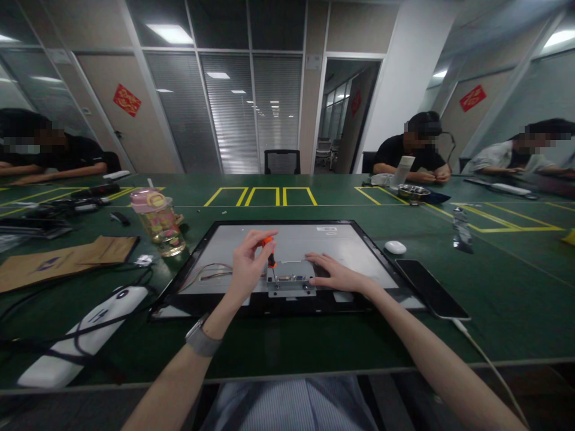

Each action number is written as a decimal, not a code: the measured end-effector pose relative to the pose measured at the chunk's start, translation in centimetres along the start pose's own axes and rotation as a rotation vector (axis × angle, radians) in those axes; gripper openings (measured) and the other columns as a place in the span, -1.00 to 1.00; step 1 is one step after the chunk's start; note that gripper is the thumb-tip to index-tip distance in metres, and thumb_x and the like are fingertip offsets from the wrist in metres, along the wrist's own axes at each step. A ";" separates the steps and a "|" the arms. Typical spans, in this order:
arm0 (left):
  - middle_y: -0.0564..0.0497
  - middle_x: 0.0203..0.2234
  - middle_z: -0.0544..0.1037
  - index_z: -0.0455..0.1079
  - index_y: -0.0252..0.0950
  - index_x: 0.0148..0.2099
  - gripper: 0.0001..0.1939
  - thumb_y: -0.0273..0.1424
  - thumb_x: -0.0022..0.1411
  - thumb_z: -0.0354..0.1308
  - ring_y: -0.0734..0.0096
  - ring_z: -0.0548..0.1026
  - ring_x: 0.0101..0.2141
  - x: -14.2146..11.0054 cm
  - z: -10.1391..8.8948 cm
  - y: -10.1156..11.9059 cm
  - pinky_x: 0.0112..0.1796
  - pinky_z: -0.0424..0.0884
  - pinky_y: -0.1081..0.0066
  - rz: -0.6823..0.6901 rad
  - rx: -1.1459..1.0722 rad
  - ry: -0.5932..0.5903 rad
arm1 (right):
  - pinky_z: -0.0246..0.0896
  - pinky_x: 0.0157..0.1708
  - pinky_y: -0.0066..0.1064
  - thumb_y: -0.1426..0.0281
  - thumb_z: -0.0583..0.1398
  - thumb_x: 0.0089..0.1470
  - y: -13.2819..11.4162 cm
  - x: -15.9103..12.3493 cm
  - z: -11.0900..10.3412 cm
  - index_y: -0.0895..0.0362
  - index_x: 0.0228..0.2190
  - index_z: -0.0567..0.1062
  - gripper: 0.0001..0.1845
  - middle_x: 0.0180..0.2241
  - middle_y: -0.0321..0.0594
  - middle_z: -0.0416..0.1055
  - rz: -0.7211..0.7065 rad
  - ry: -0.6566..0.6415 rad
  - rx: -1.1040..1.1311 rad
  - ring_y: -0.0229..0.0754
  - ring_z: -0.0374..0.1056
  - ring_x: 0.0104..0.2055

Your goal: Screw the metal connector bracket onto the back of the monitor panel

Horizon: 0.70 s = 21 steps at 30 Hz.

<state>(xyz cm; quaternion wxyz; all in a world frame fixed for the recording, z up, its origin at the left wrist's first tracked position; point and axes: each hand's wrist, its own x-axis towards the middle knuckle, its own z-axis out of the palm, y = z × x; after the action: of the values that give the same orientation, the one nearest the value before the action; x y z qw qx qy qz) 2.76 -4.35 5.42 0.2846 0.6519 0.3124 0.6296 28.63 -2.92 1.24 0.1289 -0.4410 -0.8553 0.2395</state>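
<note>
A flat display panel (359,257) with a black frame and grey metal back lies face down in front of me. On its near middle part sits a metal bracket (291,286) with video ports. My left hand (252,254) grips an orange and black screwdriver (271,254), held upright with its shaft pointing down at the bracket's left side. Whether the tip sits in a screw is too small to tell. My right hand (335,272) lies with fingers spread on the panel's back, its thumb by the bracket's right end. Thin wires (211,272) run left from the bracket.
Left of the panel stand a drink bottle (159,221), a brown paper bag (67,260) and a white power strip (90,335) with black cables. On the right lie a phone (431,290) with a cable and a white earbud case (395,247). Several people sit across the table.
</note>
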 end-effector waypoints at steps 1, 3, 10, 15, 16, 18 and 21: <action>-0.01 -0.34 0.50 0.55 -0.23 -0.12 -0.78 -0.36 0.17 0.22 0.46 0.47 -0.32 0.0 0.0 0.0 -0.23 0.42 0.43 0.015 0.016 0.006 | -0.40 0.35 -0.04 -0.11 0.10 0.11 0.0 0.0 0.0 0.10 0.24 0.17 -0.18 0.32 -0.07 0.02 0.000 0.000 0.000 0.01 -0.09 0.36; -0.02 -0.29 0.51 0.54 -0.22 -0.08 -0.76 -0.35 0.21 0.18 0.43 0.48 -0.27 0.0 -0.1 -0.1 -0.20 0.41 0.41 0.011 0.007 -0.002 | -0.39 0.35 -0.05 -0.12 0.09 0.10 0.0 0.0 0.0 0.10 0.24 0.17 -0.18 0.32 -0.07 0.02 0.004 0.001 -0.001 0.02 -0.10 0.37; -0.07 -0.20 0.55 0.47 -0.23 0.03 -0.68 -0.32 0.28 0.07 0.35 0.52 -0.22 -0.1 0.0 0.1 -0.14 0.42 0.31 -0.058 -0.079 -0.021 | -0.38 0.35 -0.06 -0.14 0.08 0.10 0.0 -0.1 0.0 0.09 0.24 0.17 -0.16 0.32 -0.10 0.03 0.014 -0.004 -0.008 0.03 -0.10 0.36; 0.03 -0.39 0.38 0.56 -0.20 -0.14 -0.79 -0.37 0.16 0.23 0.45 0.40 -0.33 0.0 0.1 0.0 -0.21 0.37 0.41 0.076 0.083 0.064 | -0.39 0.35 -0.05 -0.13 0.09 0.10 0.2 0.1 0.0 0.07 0.25 0.15 -0.17 0.33 -0.11 0.01 0.010 -0.011 -0.004 0.01 -0.11 0.37; 0.03 -0.39 0.36 0.56 -0.19 -0.13 -0.80 -0.36 0.17 0.22 0.45 0.38 -0.33 -0.1 0.1 0.0 -0.21 0.37 0.40 0.093 0.105 0.069 | -0.40 0.35 -0.04 -0.13 0.09 0.10 0.2 0.1 0.1 0.08 0.24 0.15 -0.17 0.33 -0.10 0.00 0.007 -0.010 -0.005 0.01 -0.11 0.37; 0.01 -0.38 0.35 0.55 -0.20 -0.09 -0.77 -0.34 0.24 0.14 0.43 0.37 -0.32 -0.2 0.1 0.0 -0.22 0.36 0.39 0.111 0.128 0.051 | -0.40 0.35 -0.05 -0.13 0.09 0.10 0.3 0.1 0.2 0.08 0.24 0.16 -0.17 0.33 -0.08 0.01 0.003 -0.006 -0.012 0.01 -0.10 0.37; -0.01 -0.35 0.36 0.50 -0.19 -0.01 -0.72 -0.35 0.32 0.03 0.42 0.37 -0.31 -0.6 0.1 0.1 -0.25 0.36 0.38 0.160 0.176 0.018 | -0.40 0.35 -0.06 -0.13 0.09 0.10 0.5 0.2 0.3 0.08 0.24 0.17 -0.17 0.32 -0.07 0.03 0.005 0.003 -0.016 0.00 -0.09 0.36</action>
<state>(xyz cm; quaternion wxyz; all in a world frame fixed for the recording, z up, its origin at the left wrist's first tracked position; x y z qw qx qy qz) 2.85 -4.83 5.13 0.1725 0.6916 0.3161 0.6261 28.75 -2.64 0.76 0.1262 -0.4443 -0.8559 0.2324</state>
